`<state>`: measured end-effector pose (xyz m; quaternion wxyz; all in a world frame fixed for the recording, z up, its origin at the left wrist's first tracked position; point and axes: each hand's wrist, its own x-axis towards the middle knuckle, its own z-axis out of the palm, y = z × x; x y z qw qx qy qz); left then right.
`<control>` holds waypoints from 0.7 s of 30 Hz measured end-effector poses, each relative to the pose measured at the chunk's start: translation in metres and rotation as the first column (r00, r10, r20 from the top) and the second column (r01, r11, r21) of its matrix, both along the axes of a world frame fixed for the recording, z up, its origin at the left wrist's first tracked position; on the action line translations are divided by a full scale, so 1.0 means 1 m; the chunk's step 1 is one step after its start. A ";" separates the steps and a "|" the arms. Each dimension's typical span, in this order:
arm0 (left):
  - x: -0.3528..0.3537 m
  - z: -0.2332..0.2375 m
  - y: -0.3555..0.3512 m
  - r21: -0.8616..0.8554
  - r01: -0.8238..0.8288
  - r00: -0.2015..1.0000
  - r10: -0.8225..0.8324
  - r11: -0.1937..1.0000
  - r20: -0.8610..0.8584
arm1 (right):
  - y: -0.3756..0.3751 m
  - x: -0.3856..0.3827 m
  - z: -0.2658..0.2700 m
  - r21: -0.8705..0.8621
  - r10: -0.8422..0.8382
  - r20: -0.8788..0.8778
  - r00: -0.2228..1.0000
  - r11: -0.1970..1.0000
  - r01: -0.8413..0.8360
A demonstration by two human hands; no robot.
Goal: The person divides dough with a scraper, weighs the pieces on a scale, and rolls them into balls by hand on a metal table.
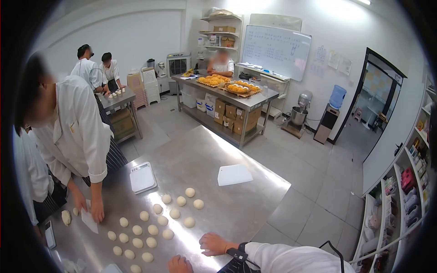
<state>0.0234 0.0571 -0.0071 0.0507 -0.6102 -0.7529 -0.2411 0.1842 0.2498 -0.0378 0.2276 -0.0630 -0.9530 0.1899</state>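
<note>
My right hand (pixel 214 244) rests on the steel table (pixel 259 200), its fingers loosely bent and apart, with nothing seen in them. At the bottom edge of the view, my left hand (pixel 180 264) lies partly cut off, its fingers also loosely bent and nothing visible in them. Several round dough balls (pixel 147 257) are spread in rough rows to the left and ahead of my hands. A single dough ball (pixel 189 222) is nearest to my right hand, without touching it. Neither hand touches any dough.
A digital scale (pixel 143 177) and a white scraper (pixel 235 175) lie farther up the table. At left, a co-worker (pixel 77 132) holds another white scraper (pixel 89 222) beside a dough piece (pixel 66 218). A second table (pixel 186 81) bears trays of bread; shelves (pixel 400 191) stand at right.
</note>
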 end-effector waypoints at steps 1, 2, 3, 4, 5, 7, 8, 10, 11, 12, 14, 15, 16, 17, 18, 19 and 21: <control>-0.002 0.010 -0.004 -0.010 -0.004 1.000 0.004 1.000 -0.011 | 0.003 0.004 0.000 -0.002 0.001 0.003 1.000 1.000 -0.001; -0.004 0.016 -0.009 -0.020 -0.010 1.000 0.009 1.000 -0.023 | 0.005 0.009 0.000 -0.045 -0.024 -0.015 1.000 0.999 0.023; -0.007 0.015 -0.015 -0.022 -0.014 1.000 0.013 1.000 -0.022 | 0.007 0.014 -0.001 -0.088 -0.048 -0.033 0.998 0.995 0.045; -0.011 0.011 -0.022 -0.121 0.013 0.999 -0.008 0.993 0.041 | 0.009 0.018 -0.005 -0.089 -0.044 -0.034 0.998 0.995 0.041; -0.012 0.010 -0.028 -0.216 0.044 0.994 -0.022 0.975 0.104 | 0.009 0.023 -0.010 -0.114 -0.027 -0.048 0.998 0.993 0.021; -0.007 0.015 -0.042 -0.304 0.055 0.993 -0.021 0.951 0.113 | 0.006 0.035 -0.011 -0.187 0.021 -0.022 1.000 0.982 -0.024; -0.004 0.018 -0.047 -0.388 0.070 0.992 -0.022 0.919 0.127 | 0.002 0.042 -0.012 -0.191 0.027 -0.025 0.999 0.981 -0.031; 0.004 0.010 -0.050 -0.182 0.155 0.971 -0.116 0.971 0.212 | -0.011 0.053 0.000 -0.217 0.099 -0.088 0.991 0.969 -0.116; 0.011 0.001 -0.058 0.033 0.215 0.937 -0.215 0.976 0.276 | -0.019 0.053 -0.008 -0.219 0.102 -0.124 0.987 0.967 -0.128; 0.020 -0.007 -0.050 0.157 0.204 0.932 -0.241 0.966 0.271 | -0.026 0.049 -0.007 -0.132 0.137 -0.105 0.985 0.980 -0.150; 0.027 -0.035 -0.040 0.161 0.157 0.964 -0.186 0.974 0.187 | -0.035 0.030 0.000 -0.001 0.265 -0.009 0.964 0.964 -0.265; 0.027 -0.028 -0.028 0.116 0.148 0.965 -0.169 0.982 0.200 | -0.040 0.018 0.003 0.029 0.259 -0.037 0.965 0.966 -0.258; 0.025 -0.019 -0.015 0.164 0.121 0.965 -0.155 0.979 0.211 | -0.040 0.005 0.005 0.045 0.268 -0.176 0.947 0.964 -0.264; 0.017 -0.018 -0.005 0.164 0.124 0.978 -0.148 0.979 0.144 | -0.034 -0.005 0.012 0.012 0.271 -0.144 0.952 0.962 -0.272; 0.007 -0.014 0.000 0.153 0.122 0.986 -0.137 0.981 0.092 | -0.026 -0.011 0.007 -0.020 0.269 -0.115 0.956 0.962 -0.273; -0.001 -0.008 0.001 0.123 0.099 0.993 -0.106 0.987 0.044 | -0.017 -0.015 0.012 -0.020 0.246 -0.121 0.962 0.968 -0.250; -0.011 -0.006 -0.011 0.121 0.043 0.998 -0.049 0.992 0.045 | 0.003 -0.008 0.021 -0.004 0.208 -0.105 0.973 0.978 -0.209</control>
